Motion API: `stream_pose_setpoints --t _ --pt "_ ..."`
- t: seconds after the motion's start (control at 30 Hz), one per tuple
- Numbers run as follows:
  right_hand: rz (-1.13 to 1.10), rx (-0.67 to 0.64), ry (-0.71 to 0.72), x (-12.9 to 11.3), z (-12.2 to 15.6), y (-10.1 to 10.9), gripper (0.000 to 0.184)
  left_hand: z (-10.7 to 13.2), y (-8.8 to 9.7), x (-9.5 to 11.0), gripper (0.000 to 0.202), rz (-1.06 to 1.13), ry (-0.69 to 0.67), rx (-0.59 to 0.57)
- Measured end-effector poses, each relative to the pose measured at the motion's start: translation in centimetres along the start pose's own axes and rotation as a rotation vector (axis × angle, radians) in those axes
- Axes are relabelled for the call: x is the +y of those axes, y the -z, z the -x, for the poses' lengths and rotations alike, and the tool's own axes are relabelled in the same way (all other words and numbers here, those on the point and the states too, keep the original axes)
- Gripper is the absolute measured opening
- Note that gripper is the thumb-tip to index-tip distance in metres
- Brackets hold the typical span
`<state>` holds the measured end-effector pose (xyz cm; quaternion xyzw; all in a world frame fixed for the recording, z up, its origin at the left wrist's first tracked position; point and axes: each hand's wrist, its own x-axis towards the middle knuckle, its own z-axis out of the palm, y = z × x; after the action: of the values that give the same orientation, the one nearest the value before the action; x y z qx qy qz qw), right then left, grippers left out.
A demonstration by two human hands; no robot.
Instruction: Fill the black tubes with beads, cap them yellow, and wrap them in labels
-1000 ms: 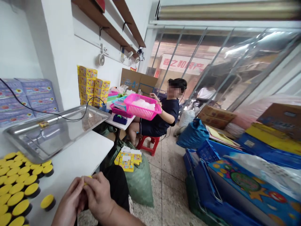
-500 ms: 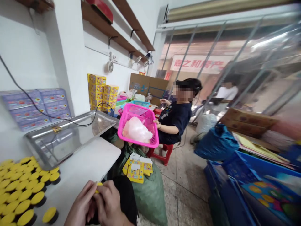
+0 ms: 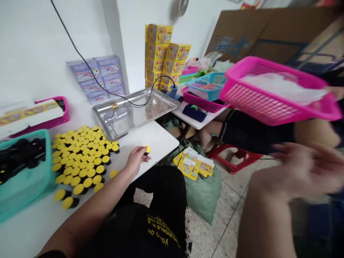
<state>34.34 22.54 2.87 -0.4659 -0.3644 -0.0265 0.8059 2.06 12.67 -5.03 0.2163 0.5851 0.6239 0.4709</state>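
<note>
My left hand (image 3: pixel 136 158) rests on the white table (image 3: pixel 150 136) near its front edge, fingers pinched on a small yellow-topped black cap (image 3: pixel 147 149). My right hand (image 3: pixel 303 172) is raised at the right, blurred by motion, its fingers stretched out with nothing in them. It is just below a pink basket (image 3: pixel 258 98) holding a white plastic bag (image 3: pixel 279 86). Another person's hand (image 3: pixel 336 92) holds that basket out from the right. Several yellow-topped caps (image 3: pixel 80 157) stand in rows on the table left of my left hand.
A steel tray (image 3: pixel 107 122) with a black cable across it lies behind the caps. A teal bin (image 3: pixel 24 186) of black parts stands at the left. Yellow boxes (image 3: pixel 163 53) are stacked by the wall. A green sack (image 3: pixel 204 190) topped with yellow cards lies on the floor.
My hands have parted: the left moved onto the table with the yellow cap, the right swung out toward the pink basket, which the other person brought much closer. My view dropped and turned left.
</note>
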Motion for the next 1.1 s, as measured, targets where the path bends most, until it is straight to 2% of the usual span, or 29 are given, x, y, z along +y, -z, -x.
stream_pose_setpoints --t 0.1,0.13,0.17,0.23,0.33,0.4,0.47,0.53,0.6,0.63,0.7,0.77,0.83,0.93,1.0,1.1 --pt "-0.012 -0.901 0.030 -1.9 9.6 -0.3 0.020 1.0 -0.2 -0.6 0.040 0.099 0.047 -0.044" --pt "-0.058 -1.127 0.000 -2.6 13.1 -0.4 0.027 1.5 -0.4 -0.8 0.039 0.109 0.055 -0.049" --pt "-0.083 -1.251 -0.031 -3.0 16.2 -0.5 0.037 2.0 -0.5 -1.0 0.038 0.105 0.057 -0.047" --pt "-0.111 -1.410 -0.010 -3.6 20.7 -0.8 0.038 3.1 -0.5 -1.4 0.037 0.077 0.049 -0.049" --pt "-0.130 -1.492 0.030 -3.6 23.0 -1.2 0.028 5.0 0.8 -1.6 0.038 -0.080 0.035 -0.098" --pt "-0.144 -1.526 0.031 -3.6 23.4 -1.6 0.027 6.9 2.9 -1.3 0.038 -0.294 -0.094 -0.087" --pt "-0.166 -1.565 0.055 -3.8 24.0 -1.7 0.028 9.3 5.9 -1.0 0.032 -0.580 -0.401 -0.053" --pt "-0.204 -1.608 0.111 -4.3 25.4 -1.5 0.028 11.8 9.6 -0.7 0.024 -0.890 -0.807 -0.012" --pt "-0.239 -1.631 0.172 -4.8 27.1 -1.2 0.030 14.0 13.5 -0.8 0.035 -1.143 -1.122 0.129" --pt "-0.250 -1.636 0.189 -5.1 28.0 -0.9 0.035 15.0 15.4 -1.1 0.046 -1.234 -1.201 0.228" --pt "-0.250 -1.641 0.182 -5.5 29.5 -0.3 0.053 16.6 18.6 -2.0 0.068 -1.346 -1.203 0.439" --pt "-0.219 -1.647 0.132 -6.0 30.7 0.5 0.077 17.8 21.1 -3.3 0.084 -1.371 -1.060 0.618" --pt "-0.182 -1.650 0.075 -6.7 31.8 1.1 0.094 18.5 22.6 -4.9 0.094 -1.324 -0.874 0.738" --pt "-0.157 -1.622 0.015 -8.0 33.5 1.4 0.103 17.9 23.3 -6.8 0.108 -1.215 -0.683 0.805" --pt "-0.136 -1.597 -0.016 -8.7 34.6 0.9 0.102 16.7 22.9 -7.3 0.120 -1.177 -0.641 0.793" --pt "-0.103 -1.588 -0.062 -8.9 35.7 -0.7 0.105 14.3 21.8 -7.0 0.130 -1.133 -0.641 0.773"
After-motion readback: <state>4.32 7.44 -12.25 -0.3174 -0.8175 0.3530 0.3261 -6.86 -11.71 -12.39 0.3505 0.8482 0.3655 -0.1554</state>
